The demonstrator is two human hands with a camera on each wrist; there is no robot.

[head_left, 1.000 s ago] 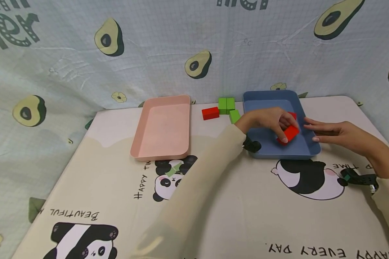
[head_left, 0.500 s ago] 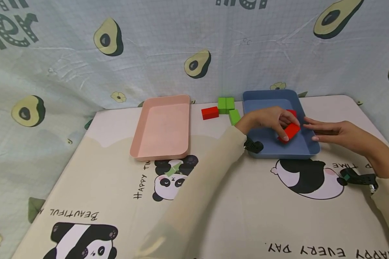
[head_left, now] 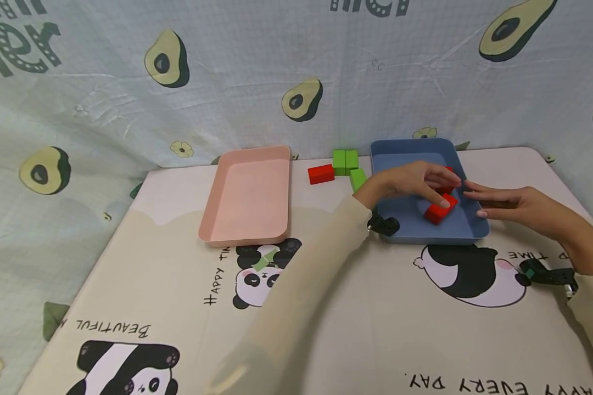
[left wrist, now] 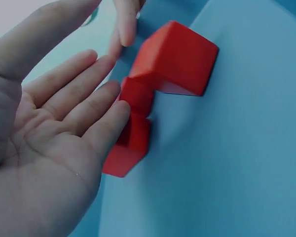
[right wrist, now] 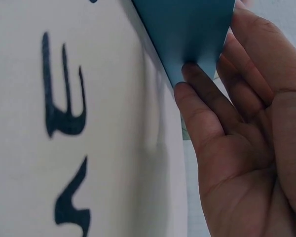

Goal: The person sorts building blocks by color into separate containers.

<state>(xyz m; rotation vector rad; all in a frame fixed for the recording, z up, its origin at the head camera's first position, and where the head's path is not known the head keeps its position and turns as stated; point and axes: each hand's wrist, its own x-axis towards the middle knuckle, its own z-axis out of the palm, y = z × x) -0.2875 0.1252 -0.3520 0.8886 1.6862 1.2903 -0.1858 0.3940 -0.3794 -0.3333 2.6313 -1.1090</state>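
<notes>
Hovering hand: the person's left hand (head_left: pixel 417 180) is over the blue rectangular tray (head_left: pixel 432 240), thumb spread well apart from nearly straight fingers; a wide grasp with nothing in it, perhaps so that a block fits between.
Front block: a red rectangular block (head_left: pixel 438 213) is in the tray near its right edge, turned askew to the walls and below the left thumb; whether they touch I cannot tell.
Rear blocks: two more red blocks, one (left wrist: pixel 137 96) beside the other (left wrist: pixel 124 157), are farther back along the tray's right side, partly behind the fingers; the wall probably serves as a stop to line them up.
Bracing hand: the right hand (head_left: pixel 524 207) holds nothing; its straight fingertips rest against the tray's outer right wall, likely to stop it sliding.
Between trays: near the table's (head_left: pixel 375 318) back edge are three green blocks (head_left: pixel 351 159) and a loose red block (head_left: pixel 321 174), seemingly within easy reach.
Left tray: a pink rectangular tray (head_left: pixel 247 197) is left of them, also by the back edge.
</notes>
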